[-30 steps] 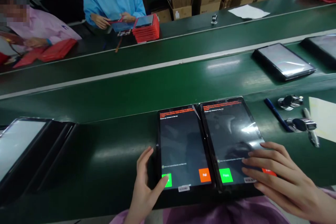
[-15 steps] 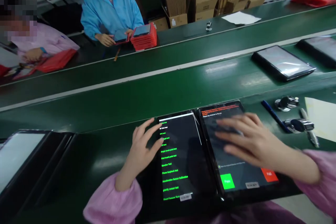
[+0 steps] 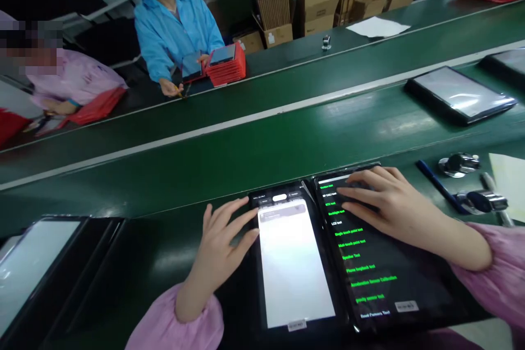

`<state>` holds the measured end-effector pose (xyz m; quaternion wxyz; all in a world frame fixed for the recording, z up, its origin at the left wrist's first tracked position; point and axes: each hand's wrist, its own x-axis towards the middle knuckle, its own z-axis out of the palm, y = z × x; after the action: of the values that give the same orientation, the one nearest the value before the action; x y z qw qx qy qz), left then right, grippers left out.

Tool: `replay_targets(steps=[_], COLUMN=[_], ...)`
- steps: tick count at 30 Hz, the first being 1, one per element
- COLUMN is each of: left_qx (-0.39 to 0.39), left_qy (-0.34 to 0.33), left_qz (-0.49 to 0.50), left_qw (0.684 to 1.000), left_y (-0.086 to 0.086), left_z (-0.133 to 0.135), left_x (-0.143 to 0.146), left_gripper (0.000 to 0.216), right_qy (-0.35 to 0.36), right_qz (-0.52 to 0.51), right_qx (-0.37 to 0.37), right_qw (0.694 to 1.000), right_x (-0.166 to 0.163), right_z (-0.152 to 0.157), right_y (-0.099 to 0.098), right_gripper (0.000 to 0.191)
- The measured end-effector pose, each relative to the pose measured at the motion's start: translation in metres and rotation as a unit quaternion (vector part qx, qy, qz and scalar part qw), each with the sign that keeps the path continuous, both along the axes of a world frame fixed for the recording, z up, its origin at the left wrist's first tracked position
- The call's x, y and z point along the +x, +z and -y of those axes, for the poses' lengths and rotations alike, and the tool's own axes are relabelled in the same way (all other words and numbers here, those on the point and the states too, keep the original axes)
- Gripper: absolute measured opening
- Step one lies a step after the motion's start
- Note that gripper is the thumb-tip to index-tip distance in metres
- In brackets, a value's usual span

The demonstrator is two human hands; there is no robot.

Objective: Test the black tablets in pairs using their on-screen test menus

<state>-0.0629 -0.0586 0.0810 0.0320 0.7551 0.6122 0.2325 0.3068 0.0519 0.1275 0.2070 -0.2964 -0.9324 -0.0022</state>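
Note:
Two tablets lie side by side in front of me on the green surface. The left tablet (image 3: 298, 273) shows a bright white screen with a dark bar along its top. My left hand (image 3: 223, 240) rests at its left edge, fingers spread, fingertips touching the frame and the upper screen. On the right tablet (image 3: 394, 284) a black screen carries a list of mostly green test names, with a few white lines. Over its upper part is my right hand (image 3: 388, 202), fingers stretched out above the list; whether they touch the glass I cannot tell.
More tablets (image 3: 36, 251) are stacked at left; another tablet stack (image 3: 459, 93) lies on the belt. A blue pen (image 3: 441, 186) and metal fixtures (image 3: 459, 164) sit at right. Opposite, a co-worker in blue (image 3: 176, 27) handles a tablet beside red-sleeved ones (image 3: 227, 65). Another person (image 3: 77, 74) sits left.
The left tablet's screen went from the test list to white. The right tablet's went from a Pass/Fail page to the list. My right hand stays over its upper screen. The blue-clad co-worker's hand moved.

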Motion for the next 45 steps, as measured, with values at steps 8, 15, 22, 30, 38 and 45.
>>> replay_targets(steps=[8, 15, 22, 30, 38, 45], left_qx=[0.011, 0.026, 0.039, 0.046, 0.062, 0.002], left_qy=[0.004, -0.012, -0.012, -0.011, -0.007, -0.090], left_qz=[-0.024, -0.051, -0.088, -0.102, -0.032, -0.067], left_qw=[1.000, 0.998, 0.995, 0.994, 0.998, 0.994], left_y=[-0.016, -0.014, -0.012, -0.011, -0.013, 0.006], left_z=[-0.031, -0.027, -0.026, -0.020, 0.003, -0.042], left_x=[0.012, 0.010, 0.015, 0.013, 0.015, 0.055], left_gripper=[0.031, 0.031, 0.030, 0.032, 0.036, 0.046], right_qy=[0.002, 0.016, 0.018, -0.006, -0.228, -0.234], right_qz=[0.061, 0.049, 0.049, -0.011, -0.295, -0.443], right_qx=[0.011, 0.022, 0.022, 0.003, -0.275, -0.498], right_qw=[0.998, 0.998, 0.998, 1.000, 0.886, 0.708], right_x=[-0.008, -0.007, -0.006, 0.006, 0.067, 0.048], right_z=[-0.019, -0.020, -0.020, -0.025, -0.020, -0.031], right_y=[-0.021, -0.021, -0.024, -0.018, -0.035, -0.063], right_gripper=[0.036, 0.040, 0.040, 0.035, 0.045, 0.051])
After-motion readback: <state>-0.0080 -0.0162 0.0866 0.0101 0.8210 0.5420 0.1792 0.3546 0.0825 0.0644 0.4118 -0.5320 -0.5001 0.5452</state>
